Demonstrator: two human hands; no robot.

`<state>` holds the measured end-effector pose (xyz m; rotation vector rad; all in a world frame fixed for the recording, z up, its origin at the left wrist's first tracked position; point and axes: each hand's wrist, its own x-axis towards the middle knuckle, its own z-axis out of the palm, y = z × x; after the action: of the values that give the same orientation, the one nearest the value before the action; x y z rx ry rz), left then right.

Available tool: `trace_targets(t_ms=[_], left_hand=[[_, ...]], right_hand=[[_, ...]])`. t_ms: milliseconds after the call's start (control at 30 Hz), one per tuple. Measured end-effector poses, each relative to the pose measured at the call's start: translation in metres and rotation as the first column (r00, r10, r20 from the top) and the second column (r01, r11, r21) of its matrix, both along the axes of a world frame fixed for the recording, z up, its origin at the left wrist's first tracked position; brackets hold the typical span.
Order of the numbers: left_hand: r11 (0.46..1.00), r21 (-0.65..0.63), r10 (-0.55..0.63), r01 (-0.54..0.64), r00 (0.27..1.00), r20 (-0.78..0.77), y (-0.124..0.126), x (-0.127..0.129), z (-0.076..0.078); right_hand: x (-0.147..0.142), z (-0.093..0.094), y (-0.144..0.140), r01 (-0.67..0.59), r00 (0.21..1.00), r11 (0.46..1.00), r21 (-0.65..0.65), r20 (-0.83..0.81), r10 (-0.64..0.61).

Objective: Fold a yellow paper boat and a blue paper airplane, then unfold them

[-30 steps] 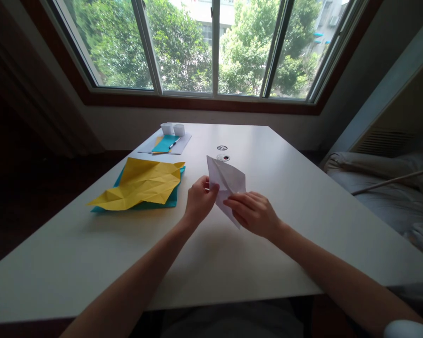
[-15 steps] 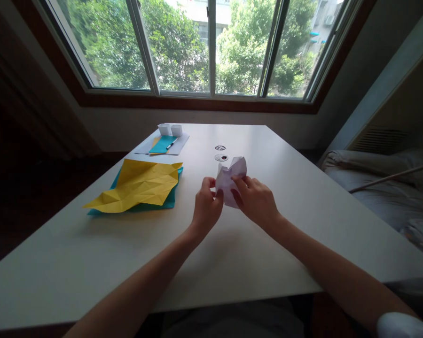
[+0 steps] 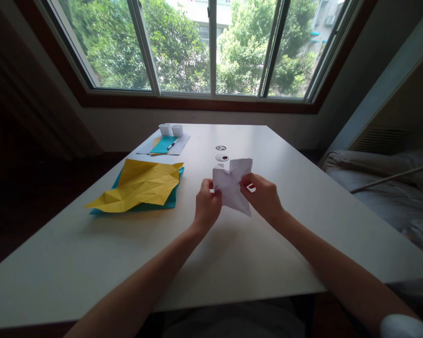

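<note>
A folded white sheet of paper [image 3: 232, 185] is held up just above the white table [image 3: 232, 263], between both of my hands. My left hand [image 3: 207, 206] pinches its left edge with thumb and fingers. On the right side, my right hand [image 3: 264, 197] grips the paper's edge, and the sheet spreads open between the two hands, with a point hanging down toward the table.
To the left lies a creased yellow sheet [image 3: 141, 184] on top of a teal sheet [image 3: 169, 201]. Farther back sit a grey sheet with teal paper and a pen [image 3: 165, 144], two small white boxes [image 3: 171, 129] and two round table insets [image 3: 221, 153]. A bed [image 3: 391, 188] is at the right.
The white paper was a flat pointed fold, then bunched between my hands; now it is pulled wider apart. My right hand moved right, my left stayed at the left edge.
</note>
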<state>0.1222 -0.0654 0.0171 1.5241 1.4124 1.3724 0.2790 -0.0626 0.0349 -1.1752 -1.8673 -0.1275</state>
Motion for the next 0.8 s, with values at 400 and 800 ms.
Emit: trace_targets(t_ms=[400, 800], left_hand=[[0.987, 0.138, 0.114, -0.088, 0.974, -0.195, 0.008, -0.011, -0.001], [0.988, 0.094, 0.144, -0.126, 0.962, -0.231, 0.012, -0.017, 0.003]], right_hand=[[0.005, 0.013, -0.009, -0.128, 0.953, 0.971, -0.199, -0.297, 0.065], [0.019, 0.013, -0.005, -0.154, 0.939, 0.931, -0.331, -0.341, 0.035]])
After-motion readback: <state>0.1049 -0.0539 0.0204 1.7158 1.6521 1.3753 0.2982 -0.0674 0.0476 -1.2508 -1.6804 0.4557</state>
